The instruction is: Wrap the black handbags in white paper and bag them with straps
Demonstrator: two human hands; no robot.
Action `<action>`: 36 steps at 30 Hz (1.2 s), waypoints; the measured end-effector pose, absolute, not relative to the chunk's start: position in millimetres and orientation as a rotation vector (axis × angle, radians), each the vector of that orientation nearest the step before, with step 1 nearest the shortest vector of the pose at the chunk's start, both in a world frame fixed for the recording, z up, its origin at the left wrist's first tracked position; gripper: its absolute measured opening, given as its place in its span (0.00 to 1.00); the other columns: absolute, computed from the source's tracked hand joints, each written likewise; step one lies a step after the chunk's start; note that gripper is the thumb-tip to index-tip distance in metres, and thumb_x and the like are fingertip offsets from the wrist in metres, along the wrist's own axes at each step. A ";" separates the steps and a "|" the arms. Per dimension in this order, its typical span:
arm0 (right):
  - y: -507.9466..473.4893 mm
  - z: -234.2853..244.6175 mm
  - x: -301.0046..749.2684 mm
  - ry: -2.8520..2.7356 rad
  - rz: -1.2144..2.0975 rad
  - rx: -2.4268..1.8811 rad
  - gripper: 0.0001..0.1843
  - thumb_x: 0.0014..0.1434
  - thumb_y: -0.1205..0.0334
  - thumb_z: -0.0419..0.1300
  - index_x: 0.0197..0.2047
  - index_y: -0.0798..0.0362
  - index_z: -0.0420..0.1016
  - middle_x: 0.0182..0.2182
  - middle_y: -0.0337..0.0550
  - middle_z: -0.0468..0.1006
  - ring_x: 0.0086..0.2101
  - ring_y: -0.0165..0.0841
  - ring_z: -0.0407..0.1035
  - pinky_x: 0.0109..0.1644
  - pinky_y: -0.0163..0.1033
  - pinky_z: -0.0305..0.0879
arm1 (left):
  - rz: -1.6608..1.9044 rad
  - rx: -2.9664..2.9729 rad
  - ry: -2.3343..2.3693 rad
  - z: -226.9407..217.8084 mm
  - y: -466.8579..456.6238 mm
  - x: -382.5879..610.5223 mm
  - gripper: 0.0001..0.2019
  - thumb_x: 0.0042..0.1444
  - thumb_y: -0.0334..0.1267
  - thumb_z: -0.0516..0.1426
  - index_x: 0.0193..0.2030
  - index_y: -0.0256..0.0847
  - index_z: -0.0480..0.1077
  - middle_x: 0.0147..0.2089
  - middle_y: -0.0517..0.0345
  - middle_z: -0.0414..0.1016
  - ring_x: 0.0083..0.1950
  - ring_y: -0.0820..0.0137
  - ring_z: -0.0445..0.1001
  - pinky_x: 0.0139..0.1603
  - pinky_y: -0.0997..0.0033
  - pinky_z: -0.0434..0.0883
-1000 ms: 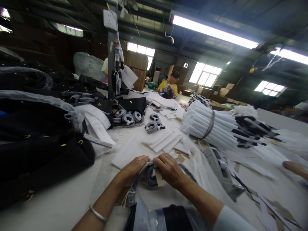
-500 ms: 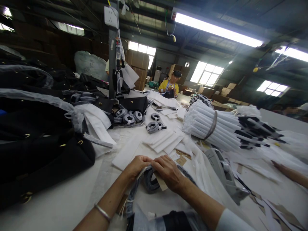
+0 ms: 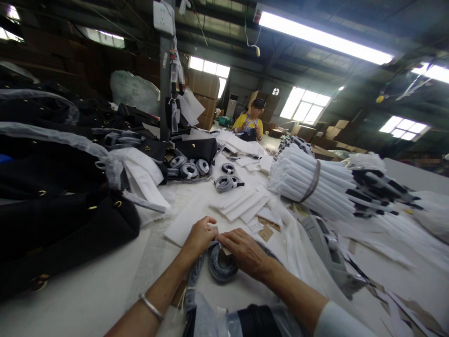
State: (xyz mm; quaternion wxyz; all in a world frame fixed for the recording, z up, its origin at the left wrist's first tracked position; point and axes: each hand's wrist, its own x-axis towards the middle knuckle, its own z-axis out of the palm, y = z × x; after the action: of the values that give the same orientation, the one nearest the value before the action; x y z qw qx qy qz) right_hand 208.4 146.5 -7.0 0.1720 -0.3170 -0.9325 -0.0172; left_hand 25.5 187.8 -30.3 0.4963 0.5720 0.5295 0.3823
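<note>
A dark strap coiled into a ring (image 3: 221,271), covered in clear plastic, is under my hands near the front of the table. My right hand (image 3: 243,250) has its fingers closed over the coil's top edge, with a small pale piece showing beneath them. My left hand (image 3: 200,238) is pinched closed just left of it; whatever is between thumb and finger is too small to name. Around the coil arches a plastic-wrapped bag handle (image 3: 195,276). Below lies a black bag (image 3: 258,321), partly in clear wrapping and cut off by the bottom edge.
Black bags (image 3: 70,229) are heaped at left. Several coiled straps (image 3: 224,182) and white sheets (image 3: 242,206) lie ahead. A banded bundle of white-wrapped rods (image 3: 305,173) and a grey tape dispenser (image 3: 321,243) stand at right. A person in yellow (image 3: 249,124) works farther back.
My left hand has lifted slightly away from the coil's top, apart from my right hand. More of the ring shows, and the pale card under my right hand is now mostly covered.
</note>
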 end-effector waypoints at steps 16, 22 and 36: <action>175.4 10.8 188.4 -2.135 0.859 -1.427 0.10 0.50 0.71 0.63 0.19 0.54 0.72 0.22 0.36 0.71 0.28 0.29 0.65 0.33 0.33 0.58 | 0.976 1.649 1.363 -30.4 180.6 31.4 0.13 0.52 0.27 0.53 0.44 0.43 0.68 0.23 0.69 0.67 0.27 0.73 0.67 0.33 0.74 0.59; 187.1 3.6 185.0 -1.795 1.264 -1.665 0.09 0.46 0.66 0.63 0.19 0.54 0.68 0.14 0.30 0.61 0.19 0.24 0.53 0.23 0.32 0.47 | 0.988 1.600 1.338 -28.6 180.3 32.0 0.13 0.51 0.25 0.52 0.42 0.42 0.67 0.21 0.71 0.62 0.25 0.74 0.63 0.30 0.75 0.58; 218.4 8.7 192.8 -1.793 1.675 -1.701 0.14 0.42 0.66 0.68 0.18 0.53 0.66 0.14 0.29 0.60 0.19 0.23 0.50 0.22 0.31 0.46 | 0.986 1.561 1.232 -30.6 182.9 28.9 0.13 0.50 0.29 0.53 0.44 0.41 0.68 0.20 0.72 0.58 0.23 0.75 0.59 0.26 0.76 0.56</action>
State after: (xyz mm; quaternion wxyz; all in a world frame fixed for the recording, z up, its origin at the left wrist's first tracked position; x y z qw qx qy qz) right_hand 192.8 218.4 8.7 0.0779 -0.5681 -0.5988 0.5591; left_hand 28.9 182.9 -30.6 0.4452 0.6298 0.4970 0.3977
